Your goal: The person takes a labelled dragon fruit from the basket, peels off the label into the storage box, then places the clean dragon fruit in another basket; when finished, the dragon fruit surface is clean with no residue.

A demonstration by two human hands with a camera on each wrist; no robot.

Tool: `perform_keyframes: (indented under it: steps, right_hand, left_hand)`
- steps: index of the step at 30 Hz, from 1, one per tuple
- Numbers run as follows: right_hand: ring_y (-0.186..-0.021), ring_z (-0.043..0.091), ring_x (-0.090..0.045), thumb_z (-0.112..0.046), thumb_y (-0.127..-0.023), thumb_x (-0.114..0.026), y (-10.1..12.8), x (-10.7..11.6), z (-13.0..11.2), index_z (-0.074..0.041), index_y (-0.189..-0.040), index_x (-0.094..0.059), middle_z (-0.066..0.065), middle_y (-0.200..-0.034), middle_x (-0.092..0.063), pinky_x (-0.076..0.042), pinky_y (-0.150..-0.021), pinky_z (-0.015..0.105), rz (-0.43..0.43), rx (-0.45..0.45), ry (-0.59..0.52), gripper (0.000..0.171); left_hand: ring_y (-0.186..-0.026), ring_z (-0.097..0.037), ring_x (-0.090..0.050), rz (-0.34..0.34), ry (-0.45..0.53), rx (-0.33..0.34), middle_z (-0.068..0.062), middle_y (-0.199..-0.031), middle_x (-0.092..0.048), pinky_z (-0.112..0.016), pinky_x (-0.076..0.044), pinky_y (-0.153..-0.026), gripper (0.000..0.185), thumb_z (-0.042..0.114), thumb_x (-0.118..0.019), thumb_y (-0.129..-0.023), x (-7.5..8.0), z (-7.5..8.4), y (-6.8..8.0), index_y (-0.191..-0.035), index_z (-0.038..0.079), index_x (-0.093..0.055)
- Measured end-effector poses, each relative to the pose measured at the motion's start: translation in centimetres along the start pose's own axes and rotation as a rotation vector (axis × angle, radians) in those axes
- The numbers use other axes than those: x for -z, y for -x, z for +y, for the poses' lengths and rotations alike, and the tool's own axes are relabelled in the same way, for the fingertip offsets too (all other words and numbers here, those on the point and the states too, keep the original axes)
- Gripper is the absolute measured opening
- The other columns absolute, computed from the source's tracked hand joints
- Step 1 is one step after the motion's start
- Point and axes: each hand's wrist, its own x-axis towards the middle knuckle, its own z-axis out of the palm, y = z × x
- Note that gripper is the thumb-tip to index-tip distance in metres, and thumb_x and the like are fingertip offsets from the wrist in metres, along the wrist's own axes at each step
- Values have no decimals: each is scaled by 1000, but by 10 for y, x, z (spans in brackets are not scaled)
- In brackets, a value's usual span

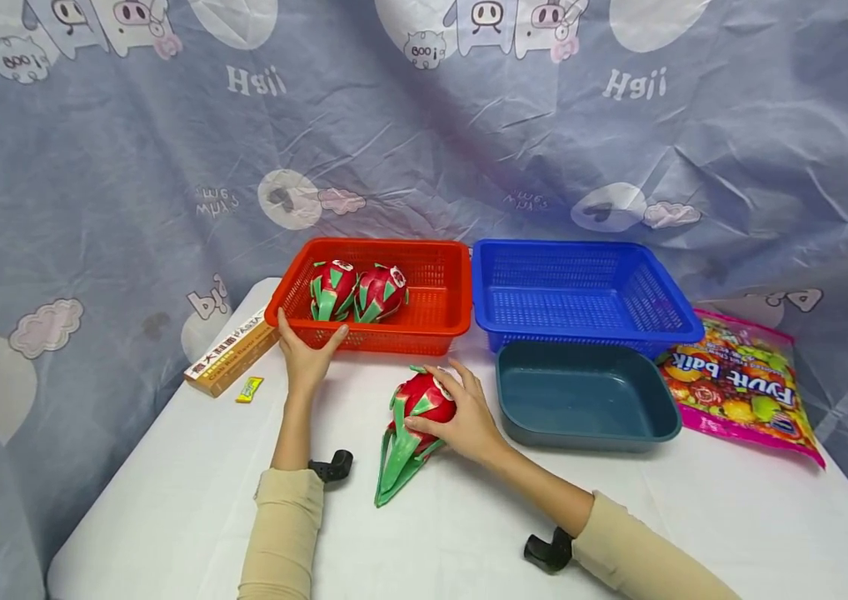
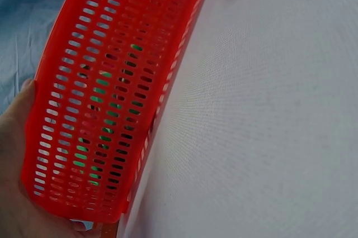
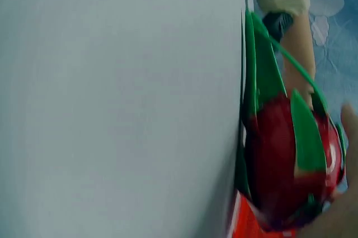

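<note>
My right hand (image 1: 437, 397) grips a red toy dragon fruit (image 1: 415, 400) with green leaves, which lies on the white table (image 1: 169, 500) in front of the red basket (image 1: 439, 329). The right wrist view shows this fruit (image 3: 285, 165) close up and blurred. My left hand (image 1: 311, 330) presses against the basket's near wall by its left corner, thumb and fingers spread straight on it. In the left wrist view the palm (image 2: 11, 154) lies against the perforated red wall (image 2: 112, 93). Two more dragon fruits (image 1: 332, 287) (image 1: 381, 292) sit inside the basket.
A blue basket (image 1: 664, 312) stands to the right of the red one, with a teal tray (image 1: 585, 433) in front of it. A fruit candy bag (image 1: 739, 383) lies at the far right. A long box (image 1: 232, 354) and a small yellow packet (image 1: 249, 388) lie at the left.
</note>
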Motion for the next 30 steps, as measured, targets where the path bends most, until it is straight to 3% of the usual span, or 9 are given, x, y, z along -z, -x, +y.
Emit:
perform_keyframes:
  steps: [4,8,11,14,19,24,27,30]
  right_hand:
    - [-131,20,-24,-55,-58,-76,-3,16,6,-25,-139,-30,-2,-145,-24,-36,-96,48,-192,128,-16,98]
    - [-132,22,-20,-45,-55,-82,-1,33,10,-20,-142,-21,1,-145,-23,-28,-101,50,-337,220,40,110]
    - [-128,23,-25,-42,-55,-83,0,37,9,-16,-142,-23,4,-142,-29,-29,-101,48,-334,274,114,109]
    - [-120,20,-34,-50,-52,-81,2,31,7,-19,-140,-28,3,-135,-40,-34,-97,45,-238,290,211,108]
    - [-109,19,-36,-71,-49,-69,5,13,1,-26,-141,-26,3,-126,-45,-37,-88,39,-88,253,359,111]
    - [-108,21,-33,-80,-53,-57,5,3,-2,-22,-144,-21,6,-120,-41,-36,-86,36,-70,245,411,114]
    - [-117,23,-29,-75,-53,-63,7,8,2,-25,-144,-18,7,-128,-36,-36,-91,42,-129,224,341,113]
    - [-126,23,-25,-62,-56,-72,11,17,11,-29,-144,-15,6,-137,-30,-34,-96,49,-232,202,151,111]
  left_hand:
    - [-132,-32,-16,-3,1,-9,-19,-143,-14,-52,-20,-104,116,59,-73,-59,-1,0,0,-143,26,0]
    - [-132,-32,-18,-9,0,-20,-19,-142,-15,-51,-20,-104,115,58,-73,-60,0,-1,0,-144,25,-1]
    - [-132,-31,-18,-22,-27,-16,-18,-143,-15,-51,-20,-105,113,57,-72,-62,3,-2,-1,-143,26,-1]
    - [-132,-32,-18,-66,-75,-20,-18,-144,-16,-51,-19,-105,107,54,-69,-68,11,0,-5,-144,23,0]
    - [-130,-37,-23,-214,-135,-12,-21,-144,-19,-52,-19,-105,83,53,-46,-86,35,8,-10,-144,17,1]
    - [-128,-41,-27,-388,-175,85,-23,-145,-18,-56,-21,-102,75,59,-29,-88,57,15,-10,-144,25,8]
    - [-124,-42,-33,-523,-211,112,-26,-144,-18,-56,-24,-100,78,60,-29,-88,65,24,-5,-143,25,14]
    - [-127,-45,-25,-650,-316,124,-24,-147,-7,-59,-23,-99,84,64,-29,-86,76,40,3,-141,23,20]
